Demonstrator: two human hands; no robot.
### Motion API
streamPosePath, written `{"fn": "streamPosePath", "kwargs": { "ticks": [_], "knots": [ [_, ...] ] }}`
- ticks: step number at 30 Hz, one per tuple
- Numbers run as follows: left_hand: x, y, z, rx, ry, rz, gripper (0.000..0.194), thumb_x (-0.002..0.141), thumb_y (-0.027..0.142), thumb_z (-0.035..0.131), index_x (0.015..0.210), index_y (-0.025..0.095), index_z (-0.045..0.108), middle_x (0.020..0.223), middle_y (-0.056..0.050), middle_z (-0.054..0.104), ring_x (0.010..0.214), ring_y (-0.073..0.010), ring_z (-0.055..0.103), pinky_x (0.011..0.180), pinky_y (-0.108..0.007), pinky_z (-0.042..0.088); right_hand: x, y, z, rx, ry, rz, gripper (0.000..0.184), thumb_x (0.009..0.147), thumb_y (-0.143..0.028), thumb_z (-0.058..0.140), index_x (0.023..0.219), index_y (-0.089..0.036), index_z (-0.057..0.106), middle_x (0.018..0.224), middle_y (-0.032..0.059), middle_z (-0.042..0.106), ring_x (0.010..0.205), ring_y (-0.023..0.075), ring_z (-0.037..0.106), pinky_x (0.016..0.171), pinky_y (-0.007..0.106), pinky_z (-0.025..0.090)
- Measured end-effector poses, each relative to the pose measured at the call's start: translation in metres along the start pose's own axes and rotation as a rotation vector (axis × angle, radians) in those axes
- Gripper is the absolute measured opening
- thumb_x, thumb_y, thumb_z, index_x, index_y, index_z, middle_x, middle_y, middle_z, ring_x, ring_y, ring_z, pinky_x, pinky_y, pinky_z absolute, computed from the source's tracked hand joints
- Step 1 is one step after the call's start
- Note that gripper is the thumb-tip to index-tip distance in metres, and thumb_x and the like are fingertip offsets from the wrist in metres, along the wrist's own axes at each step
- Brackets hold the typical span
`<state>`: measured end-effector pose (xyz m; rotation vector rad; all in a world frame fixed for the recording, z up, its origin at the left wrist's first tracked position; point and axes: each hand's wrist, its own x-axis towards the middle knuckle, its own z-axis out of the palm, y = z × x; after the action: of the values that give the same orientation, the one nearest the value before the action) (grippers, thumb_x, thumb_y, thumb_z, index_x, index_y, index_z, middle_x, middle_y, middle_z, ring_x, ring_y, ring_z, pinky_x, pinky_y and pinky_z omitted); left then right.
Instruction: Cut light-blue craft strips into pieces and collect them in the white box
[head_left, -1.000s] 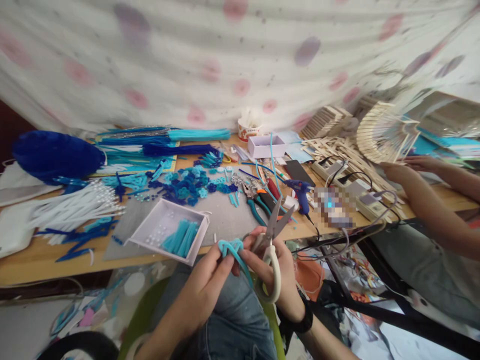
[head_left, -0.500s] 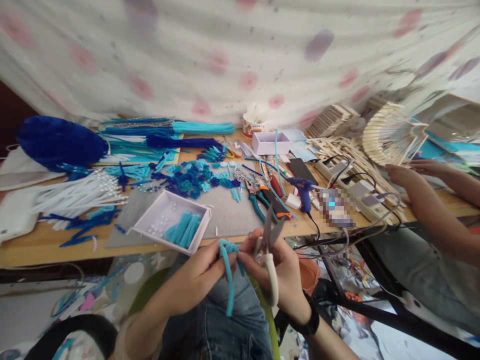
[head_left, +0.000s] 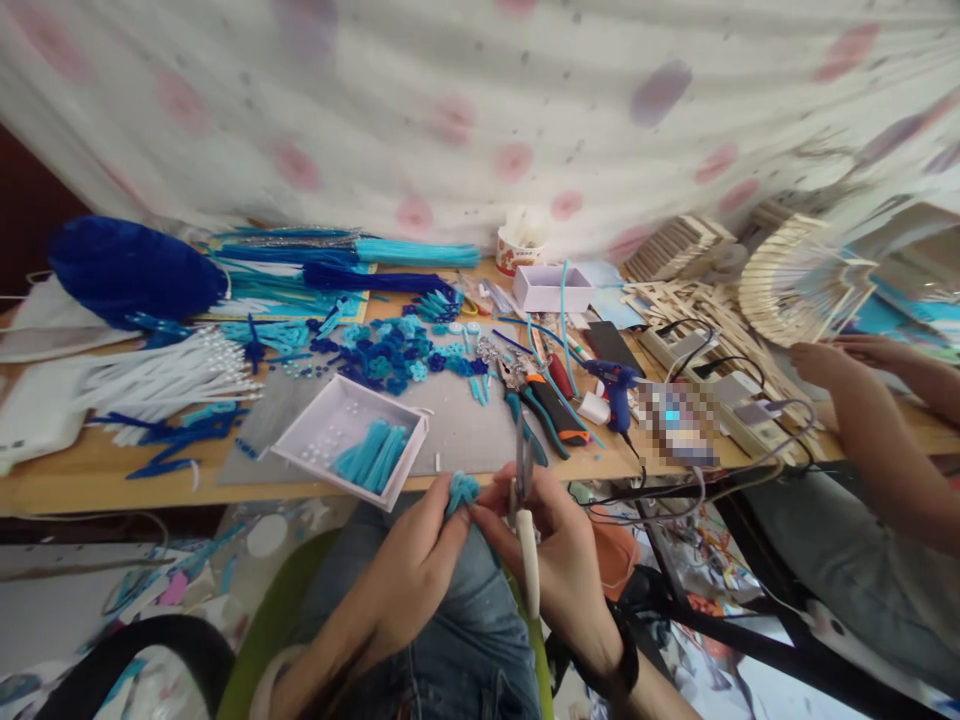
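Between the fingertips of my left hand (head_left: 420, 555) is a small light-blue pipe cleaner piece (head_left: 463, 490), bent into a loop or flower-like shape. My right hand (head_left: 555, 540) has scissors (head_left: 527, 530) with pale handles hooked in it, blades pointing up and nearly closed. The thumb and fingertips of that hand also pinch at the right side of the blue piece. Just beyond my left hand, a white box (head_left: 300, 455) at the table's front edge holds cut light-blue pipe cleaners (head_left: 373, 455) and white beads (head_left: 328, 440).
Blue pipe cleaner flowers (head_left: 397, 350) lie on a grey mat (head_left: 465, 430). Pliers (head_left: 551, 410), a glue gun (head_left: 616, 390) and power strips (head_left: 731, 400) with cables stand to the right. Another person's hands (head_left: 832, 360) are near a wooden fan (head_left: 795, 285).
The long loose blue end that hung down from the piece no longer shows. The scissors' blades have closed up and turned more upright. The view has shifted slightly.
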<state>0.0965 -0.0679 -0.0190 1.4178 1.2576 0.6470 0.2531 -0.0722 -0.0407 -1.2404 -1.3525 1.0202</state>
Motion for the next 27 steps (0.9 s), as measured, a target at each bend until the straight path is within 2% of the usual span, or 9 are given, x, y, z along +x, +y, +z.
{"fn": "streamPosePath", "kwargs": {
  "ticks": [4,7,10,12,15,18,23,27],
  "knots": [
    [-0.003,-0.002,0.0,-0.141,-0.022,-0.059,0.029,0.098,0.042,0.039,0.104,0.021,0.058,0.088,-0.004,0.066,0.085,-0.0216,0.061,0.08,-0.032,0.048,-0.001,0.003,0.0,-0.012,-0.018,0.014,0.026,0.079,-0.02,0.077,0.1,-0.026,0.062,0.084,0.0006,0.073,0.072,0.0181,0.069,0.066,0.027,0.054],
    [-0.002,-0.004,0.003,-0.237,0.018,-0.056,0.036,0.098,0.053,0.04,0.086,0.023,0.057,0.074,-0.001,0.06,0.074,-0.0192,0.057,0.072,-0.029,0.047,-0.003,0.004,0.0,-0.033,-0.019,-0.013,0.022,0.082,-0.021,0.074,0.1,-0.025,0.062,0.083,0.0012,0.073,0.069,0.0178,0.069,0.062,0.027,0.054],
    [0.001,-0.007,0.005,-0.378,0.021,-0.016,0.037,0.094,0.055,0.051,0.075,0.023,0.052,0.067,0.002,0.055,0.069,-0.0166,0.054,0.072,-0.027,0.046,-0.003,0.003,-0.001,-0.068,0.003,-0.052,0.019,0.082,-0.02,0.073,0.096,-0.025,0.061,0.081,0.001,0.072,0.069,0.0176,0.069,0.064,0.028,0.054],
    [0.003,-0.009,0.007,-0.507,-0.01,0.011,0.037,0.091,0.056,0.058,0.079,0.021,0.056,0.066,0.003,0.055,0.067,-0.015,0.054,0.073,-0.027,0.047,-0.002,0.002,-0.001,-0.087,0.028,-0.08,0.017,0.082,-0.021,0.073,0.093,-0.025,0.062,0.081,0.0009,0.072,0.069,0.0179,0.069,0.065,0.028,0.054],
    [0.005,-0.013,0.008,-0.657,-0.085,0.004,0.038,0.088,0.055,0.064,0.095,0.018,0.066,0.069,0.002,0.06,0.065,-0.0136,0.054,0.068,-0.026,0.047,-0.001,0.002,-0.002,-0.082,0.07,-0.109,0.017,0.082,-0.022,0.074,0.094,-0.025,0.063,0.081,0.001,0.072,0.069,0.0182,0.068,0.064,0.029,0.055],
    [0.005,-0.014,0.006,-0.694,-0.139,0.005,0.04,0.088,0.052,0.067,0.109,0.018,0.069,0.07,0.001,0.063,0.064,-0.0129,0.056,0.068,-0.025,0.047,0.0,0.002,-0.002,-0.066,0.084,-0.11,0.017,0.081,-0.022,0.074,0.094,-0.025,0.063,0.08,0.0011,0.072,0.068,0.0187,0.068,0.062,0.03,0.055],
    [0.006,-0.016,0.001,-0.659,-0.142,0.007,0.037,0.084,0.048,0.073,0.105,0.017,0.076,0.069,0.0,0.066,0.068,-0.0147,0.06,0.073,-0.027,0.049,-0.001,0.006,-0.002,-0.015,0.041,-0.048,0.02,0.083,-0.026,0.075,0.1,-0.026,0.064,0.085,0.0021,0.073,0.063,0.0186,0.068,0.063,0.033,0.057],
    [0.007,-0.022,0.001,-0.711,-0.164,-0.054,0.039,0.079,0.049,0.077,0.102,0.018,0.078,0.066,-0.001,0.068,0.067,-0.0156,0.06,0.072,-0.028,0.05,-0.001,0.008,-0.006,-0.051,0.001,-0.115,0.024,0.082,-0.022,0.077,0.102,-0.026,0.065,0.089,0.0028,0.076,0.07,0.0199,0.071,0.067,0.033,0.057]
  ]
}}
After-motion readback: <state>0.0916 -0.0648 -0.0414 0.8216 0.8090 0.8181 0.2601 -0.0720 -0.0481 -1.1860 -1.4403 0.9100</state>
